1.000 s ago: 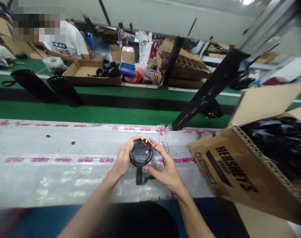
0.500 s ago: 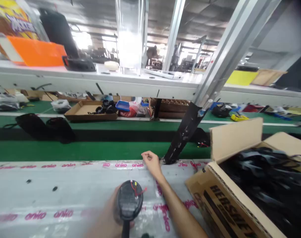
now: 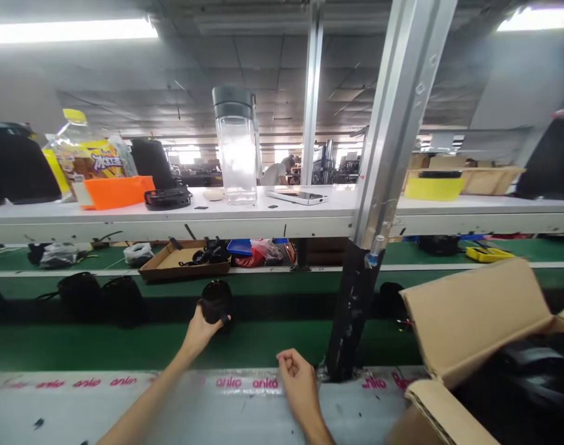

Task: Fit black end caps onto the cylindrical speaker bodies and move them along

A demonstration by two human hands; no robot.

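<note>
My left hand [image 3: 204,326] reaches out over the green belt [image 3: 263,346], closed around a black rounded housing [image 3: 216,300]. The housing is held above the belt's dark centre strip. Its exact kind is unclear, and its underside is hidden. My right hand [image 3: 299,382] hovers at the near edge of the grey worktop, left of the metal post, with its fingers curled in and thumb against them; nothing shows in it. Two black pieces [image 3: 80,296] stand on the belt to the left. Another black piece [image 3: 391,300] with thin wires sits behind the post.
A post [image 3: 347,315] wrapped in black rises between belt and worktop. At right stands an open cardboard box [image 3: 481,309] full of black parts. The white shelf [image 3: 286,221] overhead carries a clear bottle [image 3: 238,154] and a phone [image 3: 300,196]. Beyond the belt lies a shallow cardboard tray [image 3: 154,266].
My left hand has carried the black housing from over the worktop forward and left, out above the belt. My right hand stays near the worktop edge. The view has tilted upward.
</note>
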